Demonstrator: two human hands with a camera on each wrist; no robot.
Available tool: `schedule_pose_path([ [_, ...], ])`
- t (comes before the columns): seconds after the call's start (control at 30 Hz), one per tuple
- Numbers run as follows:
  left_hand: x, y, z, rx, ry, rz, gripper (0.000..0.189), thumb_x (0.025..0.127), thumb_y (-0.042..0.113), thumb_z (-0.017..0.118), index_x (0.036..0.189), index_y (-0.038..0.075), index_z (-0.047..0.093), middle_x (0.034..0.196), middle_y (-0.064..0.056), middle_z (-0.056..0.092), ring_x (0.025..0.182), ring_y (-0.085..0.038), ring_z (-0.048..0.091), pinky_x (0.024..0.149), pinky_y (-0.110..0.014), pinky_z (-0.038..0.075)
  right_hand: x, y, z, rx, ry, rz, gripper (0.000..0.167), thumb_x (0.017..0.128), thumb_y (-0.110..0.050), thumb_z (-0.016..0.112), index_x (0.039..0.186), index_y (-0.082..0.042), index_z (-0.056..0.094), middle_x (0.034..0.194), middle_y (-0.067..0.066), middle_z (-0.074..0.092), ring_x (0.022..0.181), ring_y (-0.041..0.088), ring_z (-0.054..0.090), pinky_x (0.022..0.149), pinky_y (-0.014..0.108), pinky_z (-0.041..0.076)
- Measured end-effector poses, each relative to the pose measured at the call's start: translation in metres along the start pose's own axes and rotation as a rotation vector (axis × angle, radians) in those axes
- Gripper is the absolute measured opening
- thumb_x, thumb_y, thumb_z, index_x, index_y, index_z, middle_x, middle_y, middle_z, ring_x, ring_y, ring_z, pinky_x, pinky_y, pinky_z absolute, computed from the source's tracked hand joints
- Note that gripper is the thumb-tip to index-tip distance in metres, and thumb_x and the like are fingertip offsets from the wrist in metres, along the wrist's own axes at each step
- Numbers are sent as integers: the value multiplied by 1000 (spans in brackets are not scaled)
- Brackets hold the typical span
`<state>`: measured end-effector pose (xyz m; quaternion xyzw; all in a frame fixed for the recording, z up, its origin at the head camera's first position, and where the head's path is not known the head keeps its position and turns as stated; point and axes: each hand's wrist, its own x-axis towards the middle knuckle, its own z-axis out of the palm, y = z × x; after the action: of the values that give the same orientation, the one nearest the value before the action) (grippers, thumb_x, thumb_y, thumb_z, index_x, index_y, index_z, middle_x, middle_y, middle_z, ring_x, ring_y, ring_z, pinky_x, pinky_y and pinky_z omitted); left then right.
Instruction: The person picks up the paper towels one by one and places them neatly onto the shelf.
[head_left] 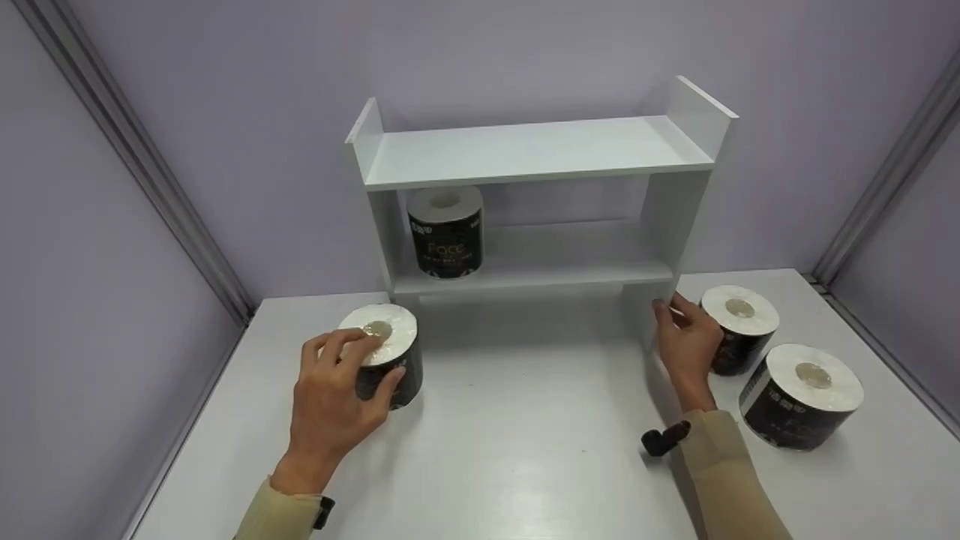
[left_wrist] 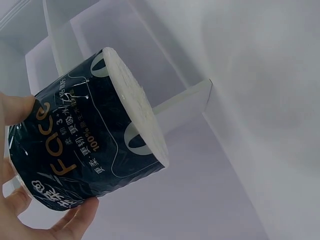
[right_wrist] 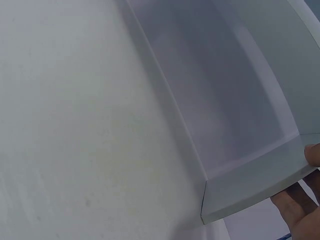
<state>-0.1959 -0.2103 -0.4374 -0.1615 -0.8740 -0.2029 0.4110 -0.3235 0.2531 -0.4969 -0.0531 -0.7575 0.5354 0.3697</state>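
Note:
My left hand (head_left: pixel 330 397) grips a toilet paper roll (head_left: pixel 407 373) in a dark printed wrapper, in front of the left foot of a white two-tier shelf (head_left: pixel 525 154). In the left wrist view the fingers and thumb wrap around the roll (left_wrist: pixel 75 135); its white lower end shows, apart from the tabletop. My right hand (head_left: pixel 688 341) holds the front edge of the shelf's right side panel. The right wrist view has the thumb on one face of that panel (right_wrist: pixel 255 180) and the fingers on the other.
One wrapped roll (head_left: pixel 448 244) stands at the left end of the shelf's middle board. Two more, a rear roll (head_left: pixel 739 319) and a front roll (head_left: pixel 799 420), stand on the white table (head_left: pixel 510 450) right of the shelf. A wall (head_left: pixel 225 97) rises behind.

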Motion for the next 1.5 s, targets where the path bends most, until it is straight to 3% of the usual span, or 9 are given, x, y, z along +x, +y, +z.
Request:
schedule_pose_path([
  [0.03, 1, 1, 0, 1, -2, 0, 44, 83, 32, 93, 116, 9, 76, 119, -15, 68, 115, -44, 59, 83, -60, 63, 0, 0, 0, 3, -1, 2, 27, 98, -6, 75, 124, 3, 77, 117, 22, 78, 86, -18, 63, 81, 4, 51],
  [0.43, 4, 12, 3, -18, -16, 12, 44, 84, 33, 93, 117, 10, 76, 120, -13, 68, 116, -42, 59, 86, -59, 62, 1, 0, -1, -30, -10, 26, 29, 99, -7, 75, 127, 0, 77, 120, 22, 78, 86, -19, 62, 80, 2, 50],
  [0.5, 5, 14, 3, -18, -17, 14, 44, 84, 33, 93, 117, 10, 76, 119, -13, 68, 116, -42, 59, 86, -59, 62, 1, -1, -1, -37, -8, 34, 29, 99, -8, 75, 127, -1, 77, 120, 21, 78, 89, -12, 66, 81, 3, 51],
  [0.63, 6, 17, 3, -21, -16, 17, 44, 83, 33, 93, 117, 11, 76, 119, -13, 68, 116, -41, 58, 84, -58, 63, 0, -2, 0, -35, -5, 41, 30, 99, -7, 74, 128, -1, 77, 119, 22, 78, 99, 20, 77, 81, 3, 51],
  [0.7, 7, 19, 3, -25, -15, 20, 44, 84, 33, 93, 117, 11, 76, 119, -13, 68, 116, -41, 58, 83, -58, 63, 0, -2, -1, -29, -1, 40, 30, 99, -6, 74, 128, -1, 76, 119, 22, 78, 102, 30, 77, 81, 3, 51],
  [0.77, 8, 21, 3, -29, -13, 23, 43, 84, 33, 93, 117, 11, 76, 119, -13, 68, 115, -41, 58, 82, -57, 63, 1, -2, -1, -24, 2, 37, 30, 98, -5, 75, 128, 0, 76, 118, 22, 78, 99, 23, 77, 81, 3, 51],
  [0.9, 10, 25, 3, -40, -7, 35, 43, 84, 33, 93, 116, 11, 76, 119, -12, 68, 114, -40, 59, 81, -57, 63, 2, 0, -1, -10, 5, 19, 29, 98, -4, 75, 126, 1, 77, 117, 23, 78, 90, -6, 68, 82, 4, 51],
  [0.97, 11, 27, 4, -45, -8, 41, 43, 84, 33, 93, 116, 10, 76, 119, -12, 68, 114, -40, 59, 82, -57, 63, 2, 0, -2, -3, 5, 9, 28, 98, -4, 74, 125, 3, 77, 117, 23, 78, 87, -15, 64, 82, 4, 51],
  [1.5, 15, 32, 7, -45, -19, 41, 43, 85, 34, 93, 117, 10, 76, 119, -12, 69, 114, -40, 59, 85, -57, 62, 1, -1, -3, -25, -2, 13, 28, 99, -6, 74, 126, 0, 78, 117, 22, 78, 84, -19, 61, 78, 3, 50],
])
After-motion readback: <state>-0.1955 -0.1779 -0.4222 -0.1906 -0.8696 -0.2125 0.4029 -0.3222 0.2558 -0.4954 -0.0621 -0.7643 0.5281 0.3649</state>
